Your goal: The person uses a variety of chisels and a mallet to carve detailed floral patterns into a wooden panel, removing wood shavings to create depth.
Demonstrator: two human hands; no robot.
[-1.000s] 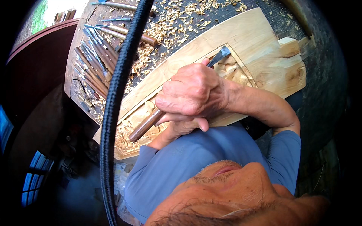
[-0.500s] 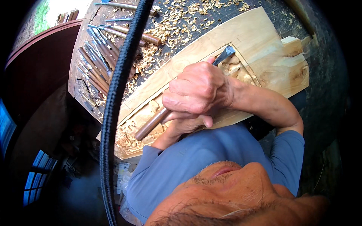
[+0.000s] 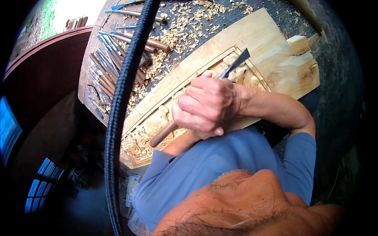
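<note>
A flat-bladed chisel (image 3: 162, 134) with a brown wooden handle is wrapped in my right hand (image 3: 208, 100), fingers closed around it. Its dark blade (image 3: 239, 60) points up and to the right, over the upper right corner of the carved recess; whether it touches the wood cannot be made out. My left hand (image 3: 206, 135) lies beneath the right one, mostly covered, so its fingers hardly show. Both hands are over a pale wooden panel (image 3: 258, 27), whose bordered recess holds relief carving (image 3: 138, 147), densest at the lower left.
Several chisels and gouges (image 3: 103, 67) lie at the table's left. Curled wood shavings (image 3: 183, 25) cover the dark tabletop (image 3: 273, 13) behind the panel. A wood block (image 3: 298, 44) sits by the panel's right end. A black braided cable (image 3: 128, 70) crosses the view at left.
The chisel has shifted slightly right, and its blade now reaches past the recess corner. My hands have moved slightly down, and the left thumb shows less under the right hand.
</note>
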